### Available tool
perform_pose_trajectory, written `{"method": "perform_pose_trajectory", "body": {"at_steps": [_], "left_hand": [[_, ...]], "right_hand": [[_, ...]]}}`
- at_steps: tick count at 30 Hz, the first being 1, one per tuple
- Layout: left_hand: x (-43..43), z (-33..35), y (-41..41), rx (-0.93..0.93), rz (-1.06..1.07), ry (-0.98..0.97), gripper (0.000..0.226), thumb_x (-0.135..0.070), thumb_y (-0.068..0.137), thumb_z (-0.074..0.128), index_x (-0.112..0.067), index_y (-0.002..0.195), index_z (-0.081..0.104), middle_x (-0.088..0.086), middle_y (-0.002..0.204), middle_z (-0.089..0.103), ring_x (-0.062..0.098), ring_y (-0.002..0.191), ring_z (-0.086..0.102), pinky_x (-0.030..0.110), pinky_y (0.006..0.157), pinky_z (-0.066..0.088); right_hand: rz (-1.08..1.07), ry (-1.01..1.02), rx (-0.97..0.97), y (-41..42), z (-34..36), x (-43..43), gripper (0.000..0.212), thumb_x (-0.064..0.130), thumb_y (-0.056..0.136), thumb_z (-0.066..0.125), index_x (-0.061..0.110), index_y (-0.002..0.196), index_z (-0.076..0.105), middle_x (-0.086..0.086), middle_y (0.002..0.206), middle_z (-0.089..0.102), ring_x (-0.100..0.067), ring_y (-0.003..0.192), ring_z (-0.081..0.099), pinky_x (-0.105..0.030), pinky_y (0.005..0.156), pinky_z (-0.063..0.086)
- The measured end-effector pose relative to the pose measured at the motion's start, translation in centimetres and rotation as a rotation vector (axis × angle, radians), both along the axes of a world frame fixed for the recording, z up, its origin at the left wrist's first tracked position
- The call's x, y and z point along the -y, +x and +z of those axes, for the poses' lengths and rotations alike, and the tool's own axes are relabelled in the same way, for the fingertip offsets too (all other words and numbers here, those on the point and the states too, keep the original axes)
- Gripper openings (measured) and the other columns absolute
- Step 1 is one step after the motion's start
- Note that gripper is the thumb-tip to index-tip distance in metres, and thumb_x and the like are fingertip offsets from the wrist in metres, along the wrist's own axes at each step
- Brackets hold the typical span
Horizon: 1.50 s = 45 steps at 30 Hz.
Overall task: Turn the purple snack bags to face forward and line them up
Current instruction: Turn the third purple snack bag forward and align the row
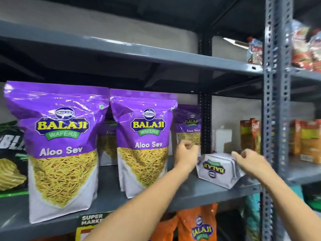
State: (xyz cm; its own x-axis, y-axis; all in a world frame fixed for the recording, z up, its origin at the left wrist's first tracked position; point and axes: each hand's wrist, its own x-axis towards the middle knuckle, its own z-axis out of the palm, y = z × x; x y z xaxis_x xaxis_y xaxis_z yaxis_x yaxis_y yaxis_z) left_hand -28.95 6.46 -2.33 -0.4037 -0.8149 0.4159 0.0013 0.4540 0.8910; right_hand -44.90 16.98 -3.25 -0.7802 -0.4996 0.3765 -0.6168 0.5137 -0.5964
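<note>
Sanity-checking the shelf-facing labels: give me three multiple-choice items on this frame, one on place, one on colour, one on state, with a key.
1. Where is the toppled purple-and-white foil snack bag?
A. left end of the grey metal shelf
B. right end of it
C. shelf above

2. What colour is the Balaji bag on the shelf below?
A. orange
B. purple
C. black

3. How does the front-left purple Aloo Sev bag stand?
A. lying flat
B. upright, label forward
C. upright, back forward

Key: 1 B, it lies by the right upright, the right hand on it. 2 A, orange foil. 3 B, logo readable.
</note>
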Motion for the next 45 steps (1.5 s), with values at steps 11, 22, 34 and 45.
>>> {"method": "perform_pose_trajectory", "body": {"at_steps": [11, 22, 34, 45], "left_hand": [[1.9, -0.8, -6.3, 0.146, -0.282, 0.442, 0.053, -0.034, 0.079, 0.066, -0.008, 0.124, 0.057, 0.009, 0.104, 0.073, 0.021, 0.074, 0.069, 0.020, 0.055, 0.053], [1.3, -1.7, -4.5, -0.045, -0.159, 0.065, 0.066, -0.008, 0.073, 0.077, -0.024, 0.129, 0.046, -0.001, 0.129, 0.055, 0.021, 0.104, 0.060, 0.033, 0.098, 0.049], [1.3, -3.0, -3.2, 0.337, 0.253, -0.309, 0.145, -0.021, 0.062, 0.088, -0.031, 0.145, -0.030, 0.013, 0.140, 0.032, 0.035, 0.128, 0.049, 0.044, 0.096, 0.048], [-1.5, -5.7, -4.0, 0.107, 0.401, -0.518, 0.110, -0.038, 0.070, 0.074, -0.026, 0.152, 0.002, 0.003, 0.148, 0.023, 0.023, 0.136, 0.030, 0.034, 0.110, 0.032]], "right_hand": [[0.181, -0.343, 0.562, -3.0, -1.7, 0.3, 0.098, 0.054, 0.072, 0.067, 0.010, 0.146, 0.021, -0.016, 0.119, 0.051, -0.029, 0.084, 0.061, -0.038, 0.060, 0.059], [0.532, -0.470, 0.383, -4.1, -0.5, 2.1, 0.057, 0.009, 0.087, 0.063, 0.016, 0.137, 0.036, -0.010, 0.103, 0.063, -0.018, 0.073, 0.064, -0.023, 0.044, 0.049], [0.799, -0.518, 0.329, -5.0, -3.1, 6.4, 0.121, 0.058, 0.041, 0.085, 0.032, 0.143, 0.026, -0.011, 0.130, 0.059, -0.025, 0.121, 0.058, -0.050, 0.102, 0.046], [0.786, -0.856, 0.895, -7.6, -2.6, 7.8, 0.082, 0.055, 0.067, 0.073, 0.014, 0.132, 0.044, -0.013, 0.124, 0.059, -0.027, 0.110, 0.058, -0.039, 0.085, 0.048]]}}
